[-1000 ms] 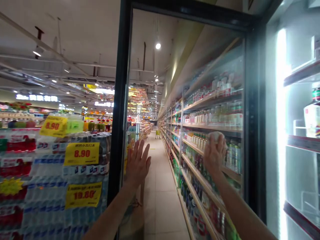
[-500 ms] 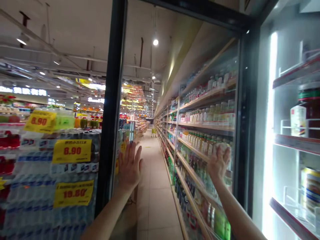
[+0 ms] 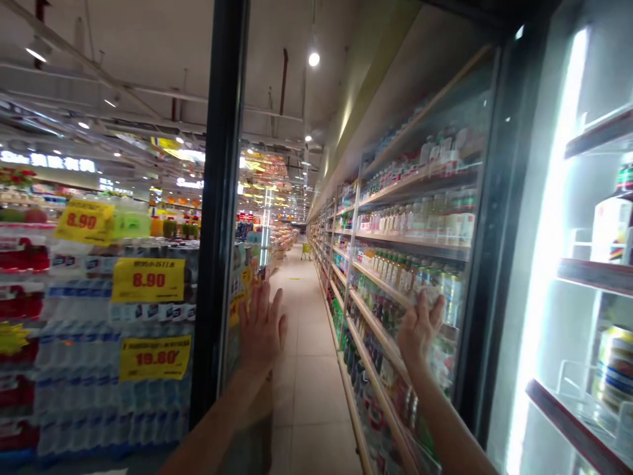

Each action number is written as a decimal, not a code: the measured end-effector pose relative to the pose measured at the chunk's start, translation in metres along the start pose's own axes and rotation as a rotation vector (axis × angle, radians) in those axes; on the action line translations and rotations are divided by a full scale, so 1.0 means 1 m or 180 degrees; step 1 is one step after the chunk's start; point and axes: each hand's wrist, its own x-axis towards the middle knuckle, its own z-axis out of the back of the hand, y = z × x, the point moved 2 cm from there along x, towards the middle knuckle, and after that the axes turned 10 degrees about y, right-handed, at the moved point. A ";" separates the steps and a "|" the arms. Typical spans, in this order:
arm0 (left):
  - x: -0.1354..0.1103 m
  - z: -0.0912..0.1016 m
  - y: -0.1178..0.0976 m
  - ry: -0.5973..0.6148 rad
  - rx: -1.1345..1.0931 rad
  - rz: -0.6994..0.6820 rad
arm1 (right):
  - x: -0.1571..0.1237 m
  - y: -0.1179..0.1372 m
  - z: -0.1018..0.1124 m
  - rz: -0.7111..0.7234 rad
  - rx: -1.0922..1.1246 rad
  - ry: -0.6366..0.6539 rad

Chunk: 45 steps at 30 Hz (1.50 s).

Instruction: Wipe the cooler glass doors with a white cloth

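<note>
My left hand presses flat against the glass pane of an open refrigerator door, fingers spread and holding nothing. It is close to the door's black frame. Further right on the same pane, my right hand grips a crumpled whitish cloth against the glass. Bottled drinks on the shelves behind the pane show through it, and the cloth hides a small part of them.
The lit refrigerator shelves stand at the right, holding bottles and cans. Shrink-wrapped bottled water with yellow price signs is stacked at the left. A tiled aisle runs ahead to a yellow shopping basket.
My view has turned, so the door frame and the shelves have shifted left. My right hand sits a little lower on the glass than a second ago. My left hand stays nearly in place.
</note>
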 end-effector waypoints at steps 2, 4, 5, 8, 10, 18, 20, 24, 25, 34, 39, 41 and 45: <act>-0.006 0.000 -0.005 -0.0005 0.0060 0.0024 | -0.011 0.010 -0.001 0.0161 0.0019 0.0094; -0.008 0.001 -0.006 -0.0028 0.0105 -0.0006 | -0.034 0.033 -0.005 0.0789 0.0008 0.0581; -0.008 0.002 -0.006 -0.0033 0.0117 -0.0033 | -0.045 0.041 -0.007 0.1095 -0.0007 0.0821; -0.012 0.007 -0.002 0.0028 0.0111 -0.0132 | -0.053 0.028 -0.004 0.1195 -0.0119 0.0983; -0.018 0.010 -0.001 0.0119 0.0089 -0.0273 | -0.038 -0.009 0.002 0.0520 -0.0154 0.0536; -0.036 0.015 -0.003 0.0185 0.0115 -0.0369 | -0.067 0.023 0.001 0.0787 0.0051 0.0802; -0.035 0.015 -0.002 0.0206 0.0091 -0.0371 | -0.085 0.053 -0.003 0.1451 0.0059 0.1324; -0.035 0.014 0.000 0.0203 0.0058 -0.0407 | -0.056 0.040 0.001 0.0973 0.0032 0.0741; -0.035 0.014 0.000 0.0197 0.0069 -0.0404 | -0.042 0.030 0.003 0.0618 0.0063 0.0457; -0.037 0.013 -0.003 0.0215 0.0181 -0.0361 | -0.082 0.089 -0.004 0.1920 0.0239 0.1528; -0.037 0.011 0.005 0.0382 0.0010 -0.0354 | -0.002 0.152 -0.020 0.1915 0.0265 0.1340; -0.040 0.016 0.012 0.0454 -0.0379 -0.0298 | 0.028 0.174 -0.028 0.1906 0.0282 0.1294; -0.054 0.036 0.029 0.0199 -0.1195 0.0301 | -0.027 0.185 -0.040 0.2716 0.0312 0.1766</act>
